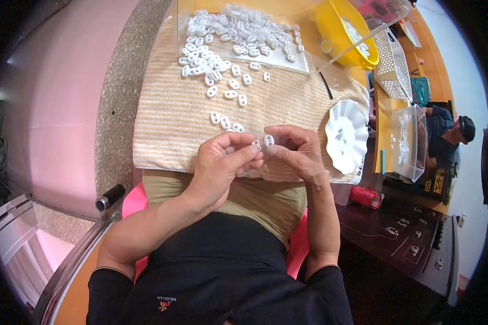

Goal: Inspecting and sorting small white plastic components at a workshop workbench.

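Observation:
Close together over the near edge of the striped towel [168, 124], both hands pinch small parts. Between thumb and fingertips, my left hand [222, 154] grips a tiny whitish part with ring-like loops [256, 144]. A white oval piece with two holes [269, 141] is held upright in my right hand [298, 151], just beside that part; whether the two touch I cannot tell. Several similar oval pieces [225, 122] lie just beyond my left hand. Farther off, more of them [200, 62] spread out from a large heap [244, 27].
Right of my hands sits a white wavy-rimmed plate [335, 116] with small grey bits. At the back right stand a yellow basin [328, 24] and a white perforated basket [393, 67]. A thin black stick [326, 85] lies nearby. Another person [444, 132] sits at far right by a clear box [417, 146].

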The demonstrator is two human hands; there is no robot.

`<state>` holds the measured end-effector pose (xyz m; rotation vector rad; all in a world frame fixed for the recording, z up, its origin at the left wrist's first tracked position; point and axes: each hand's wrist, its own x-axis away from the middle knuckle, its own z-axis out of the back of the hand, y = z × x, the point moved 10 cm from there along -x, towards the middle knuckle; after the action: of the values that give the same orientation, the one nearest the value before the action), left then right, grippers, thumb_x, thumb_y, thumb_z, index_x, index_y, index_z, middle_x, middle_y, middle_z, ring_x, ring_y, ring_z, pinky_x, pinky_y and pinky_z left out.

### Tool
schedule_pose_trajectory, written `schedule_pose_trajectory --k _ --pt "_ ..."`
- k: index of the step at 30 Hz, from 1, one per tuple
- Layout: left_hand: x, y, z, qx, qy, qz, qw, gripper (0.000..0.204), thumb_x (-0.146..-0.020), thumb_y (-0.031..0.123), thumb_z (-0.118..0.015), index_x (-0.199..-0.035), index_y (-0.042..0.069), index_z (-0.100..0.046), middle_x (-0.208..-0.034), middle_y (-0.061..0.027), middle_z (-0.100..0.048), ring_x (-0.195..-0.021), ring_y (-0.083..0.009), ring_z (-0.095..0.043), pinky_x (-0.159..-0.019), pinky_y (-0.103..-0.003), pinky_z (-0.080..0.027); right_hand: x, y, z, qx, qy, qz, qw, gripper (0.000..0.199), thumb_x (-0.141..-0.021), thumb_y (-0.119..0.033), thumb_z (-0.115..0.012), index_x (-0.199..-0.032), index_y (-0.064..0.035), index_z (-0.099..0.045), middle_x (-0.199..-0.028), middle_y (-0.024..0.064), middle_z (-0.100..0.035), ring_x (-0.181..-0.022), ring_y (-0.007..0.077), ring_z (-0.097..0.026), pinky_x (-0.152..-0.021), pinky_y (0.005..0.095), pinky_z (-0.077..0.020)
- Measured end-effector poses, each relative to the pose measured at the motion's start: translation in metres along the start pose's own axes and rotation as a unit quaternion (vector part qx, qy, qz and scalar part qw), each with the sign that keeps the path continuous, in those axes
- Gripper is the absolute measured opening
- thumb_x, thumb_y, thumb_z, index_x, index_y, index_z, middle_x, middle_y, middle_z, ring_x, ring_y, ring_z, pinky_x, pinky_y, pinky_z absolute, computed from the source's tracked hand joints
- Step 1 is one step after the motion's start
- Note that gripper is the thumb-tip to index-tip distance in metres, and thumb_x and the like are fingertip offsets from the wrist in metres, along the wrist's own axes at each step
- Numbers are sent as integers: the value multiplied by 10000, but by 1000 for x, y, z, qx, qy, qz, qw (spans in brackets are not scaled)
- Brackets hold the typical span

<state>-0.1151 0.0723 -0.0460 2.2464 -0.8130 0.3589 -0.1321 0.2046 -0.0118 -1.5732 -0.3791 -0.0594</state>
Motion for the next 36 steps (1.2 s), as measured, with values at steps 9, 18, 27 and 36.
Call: schedule_pose_trajectory --k 9,18,27,36 --pt "0 0 0 -5 3 4 1000 163 -877 10 -609 -1036 -16 -586 -917 -109 -665 -779 -143 -657 -726 -247 -564 0 0 0 -22 0 9 1000 321 -801 3 -709 -1110 23 -628 -964 44 -677 -868 93 -624 -785 224 -499" --pt "-1 -1 1 -12 4 4 1000 159 -879 7 -604 -1034 -21 -587 -919 -113 -663 -779 -148 -656 -727 -254 -566 1 1 1 1 2 -11 1000 306 -799 7 -709 -1096 30 -638 -969 45 -667 -877 95 -620 -785 226 -496" --pt "0 -1 0 -12 2 9 1000 155 -878 13 -608 -1028 -19 -588 -925 -110 -659 -786 -147 -654 -725 -252 -563 1 -4 -3 27 -7 12 1000 256 -852 -22 -666 -1094 51 -624 -948 34 -645 -848 76 -599 -745 213 -480" --pt "0 -1 -1 -15 2 11 1000 157 -876 18 -613 -1027 -19 -588 -909 -105 -660 -773 -144 -653 -719 -247 -561 1 -4 -3 24 -7 9 1000 255 -849 -25 -672 -1090 47 -629 -932 31 -649 -827 73 -604 -726 209 -482"
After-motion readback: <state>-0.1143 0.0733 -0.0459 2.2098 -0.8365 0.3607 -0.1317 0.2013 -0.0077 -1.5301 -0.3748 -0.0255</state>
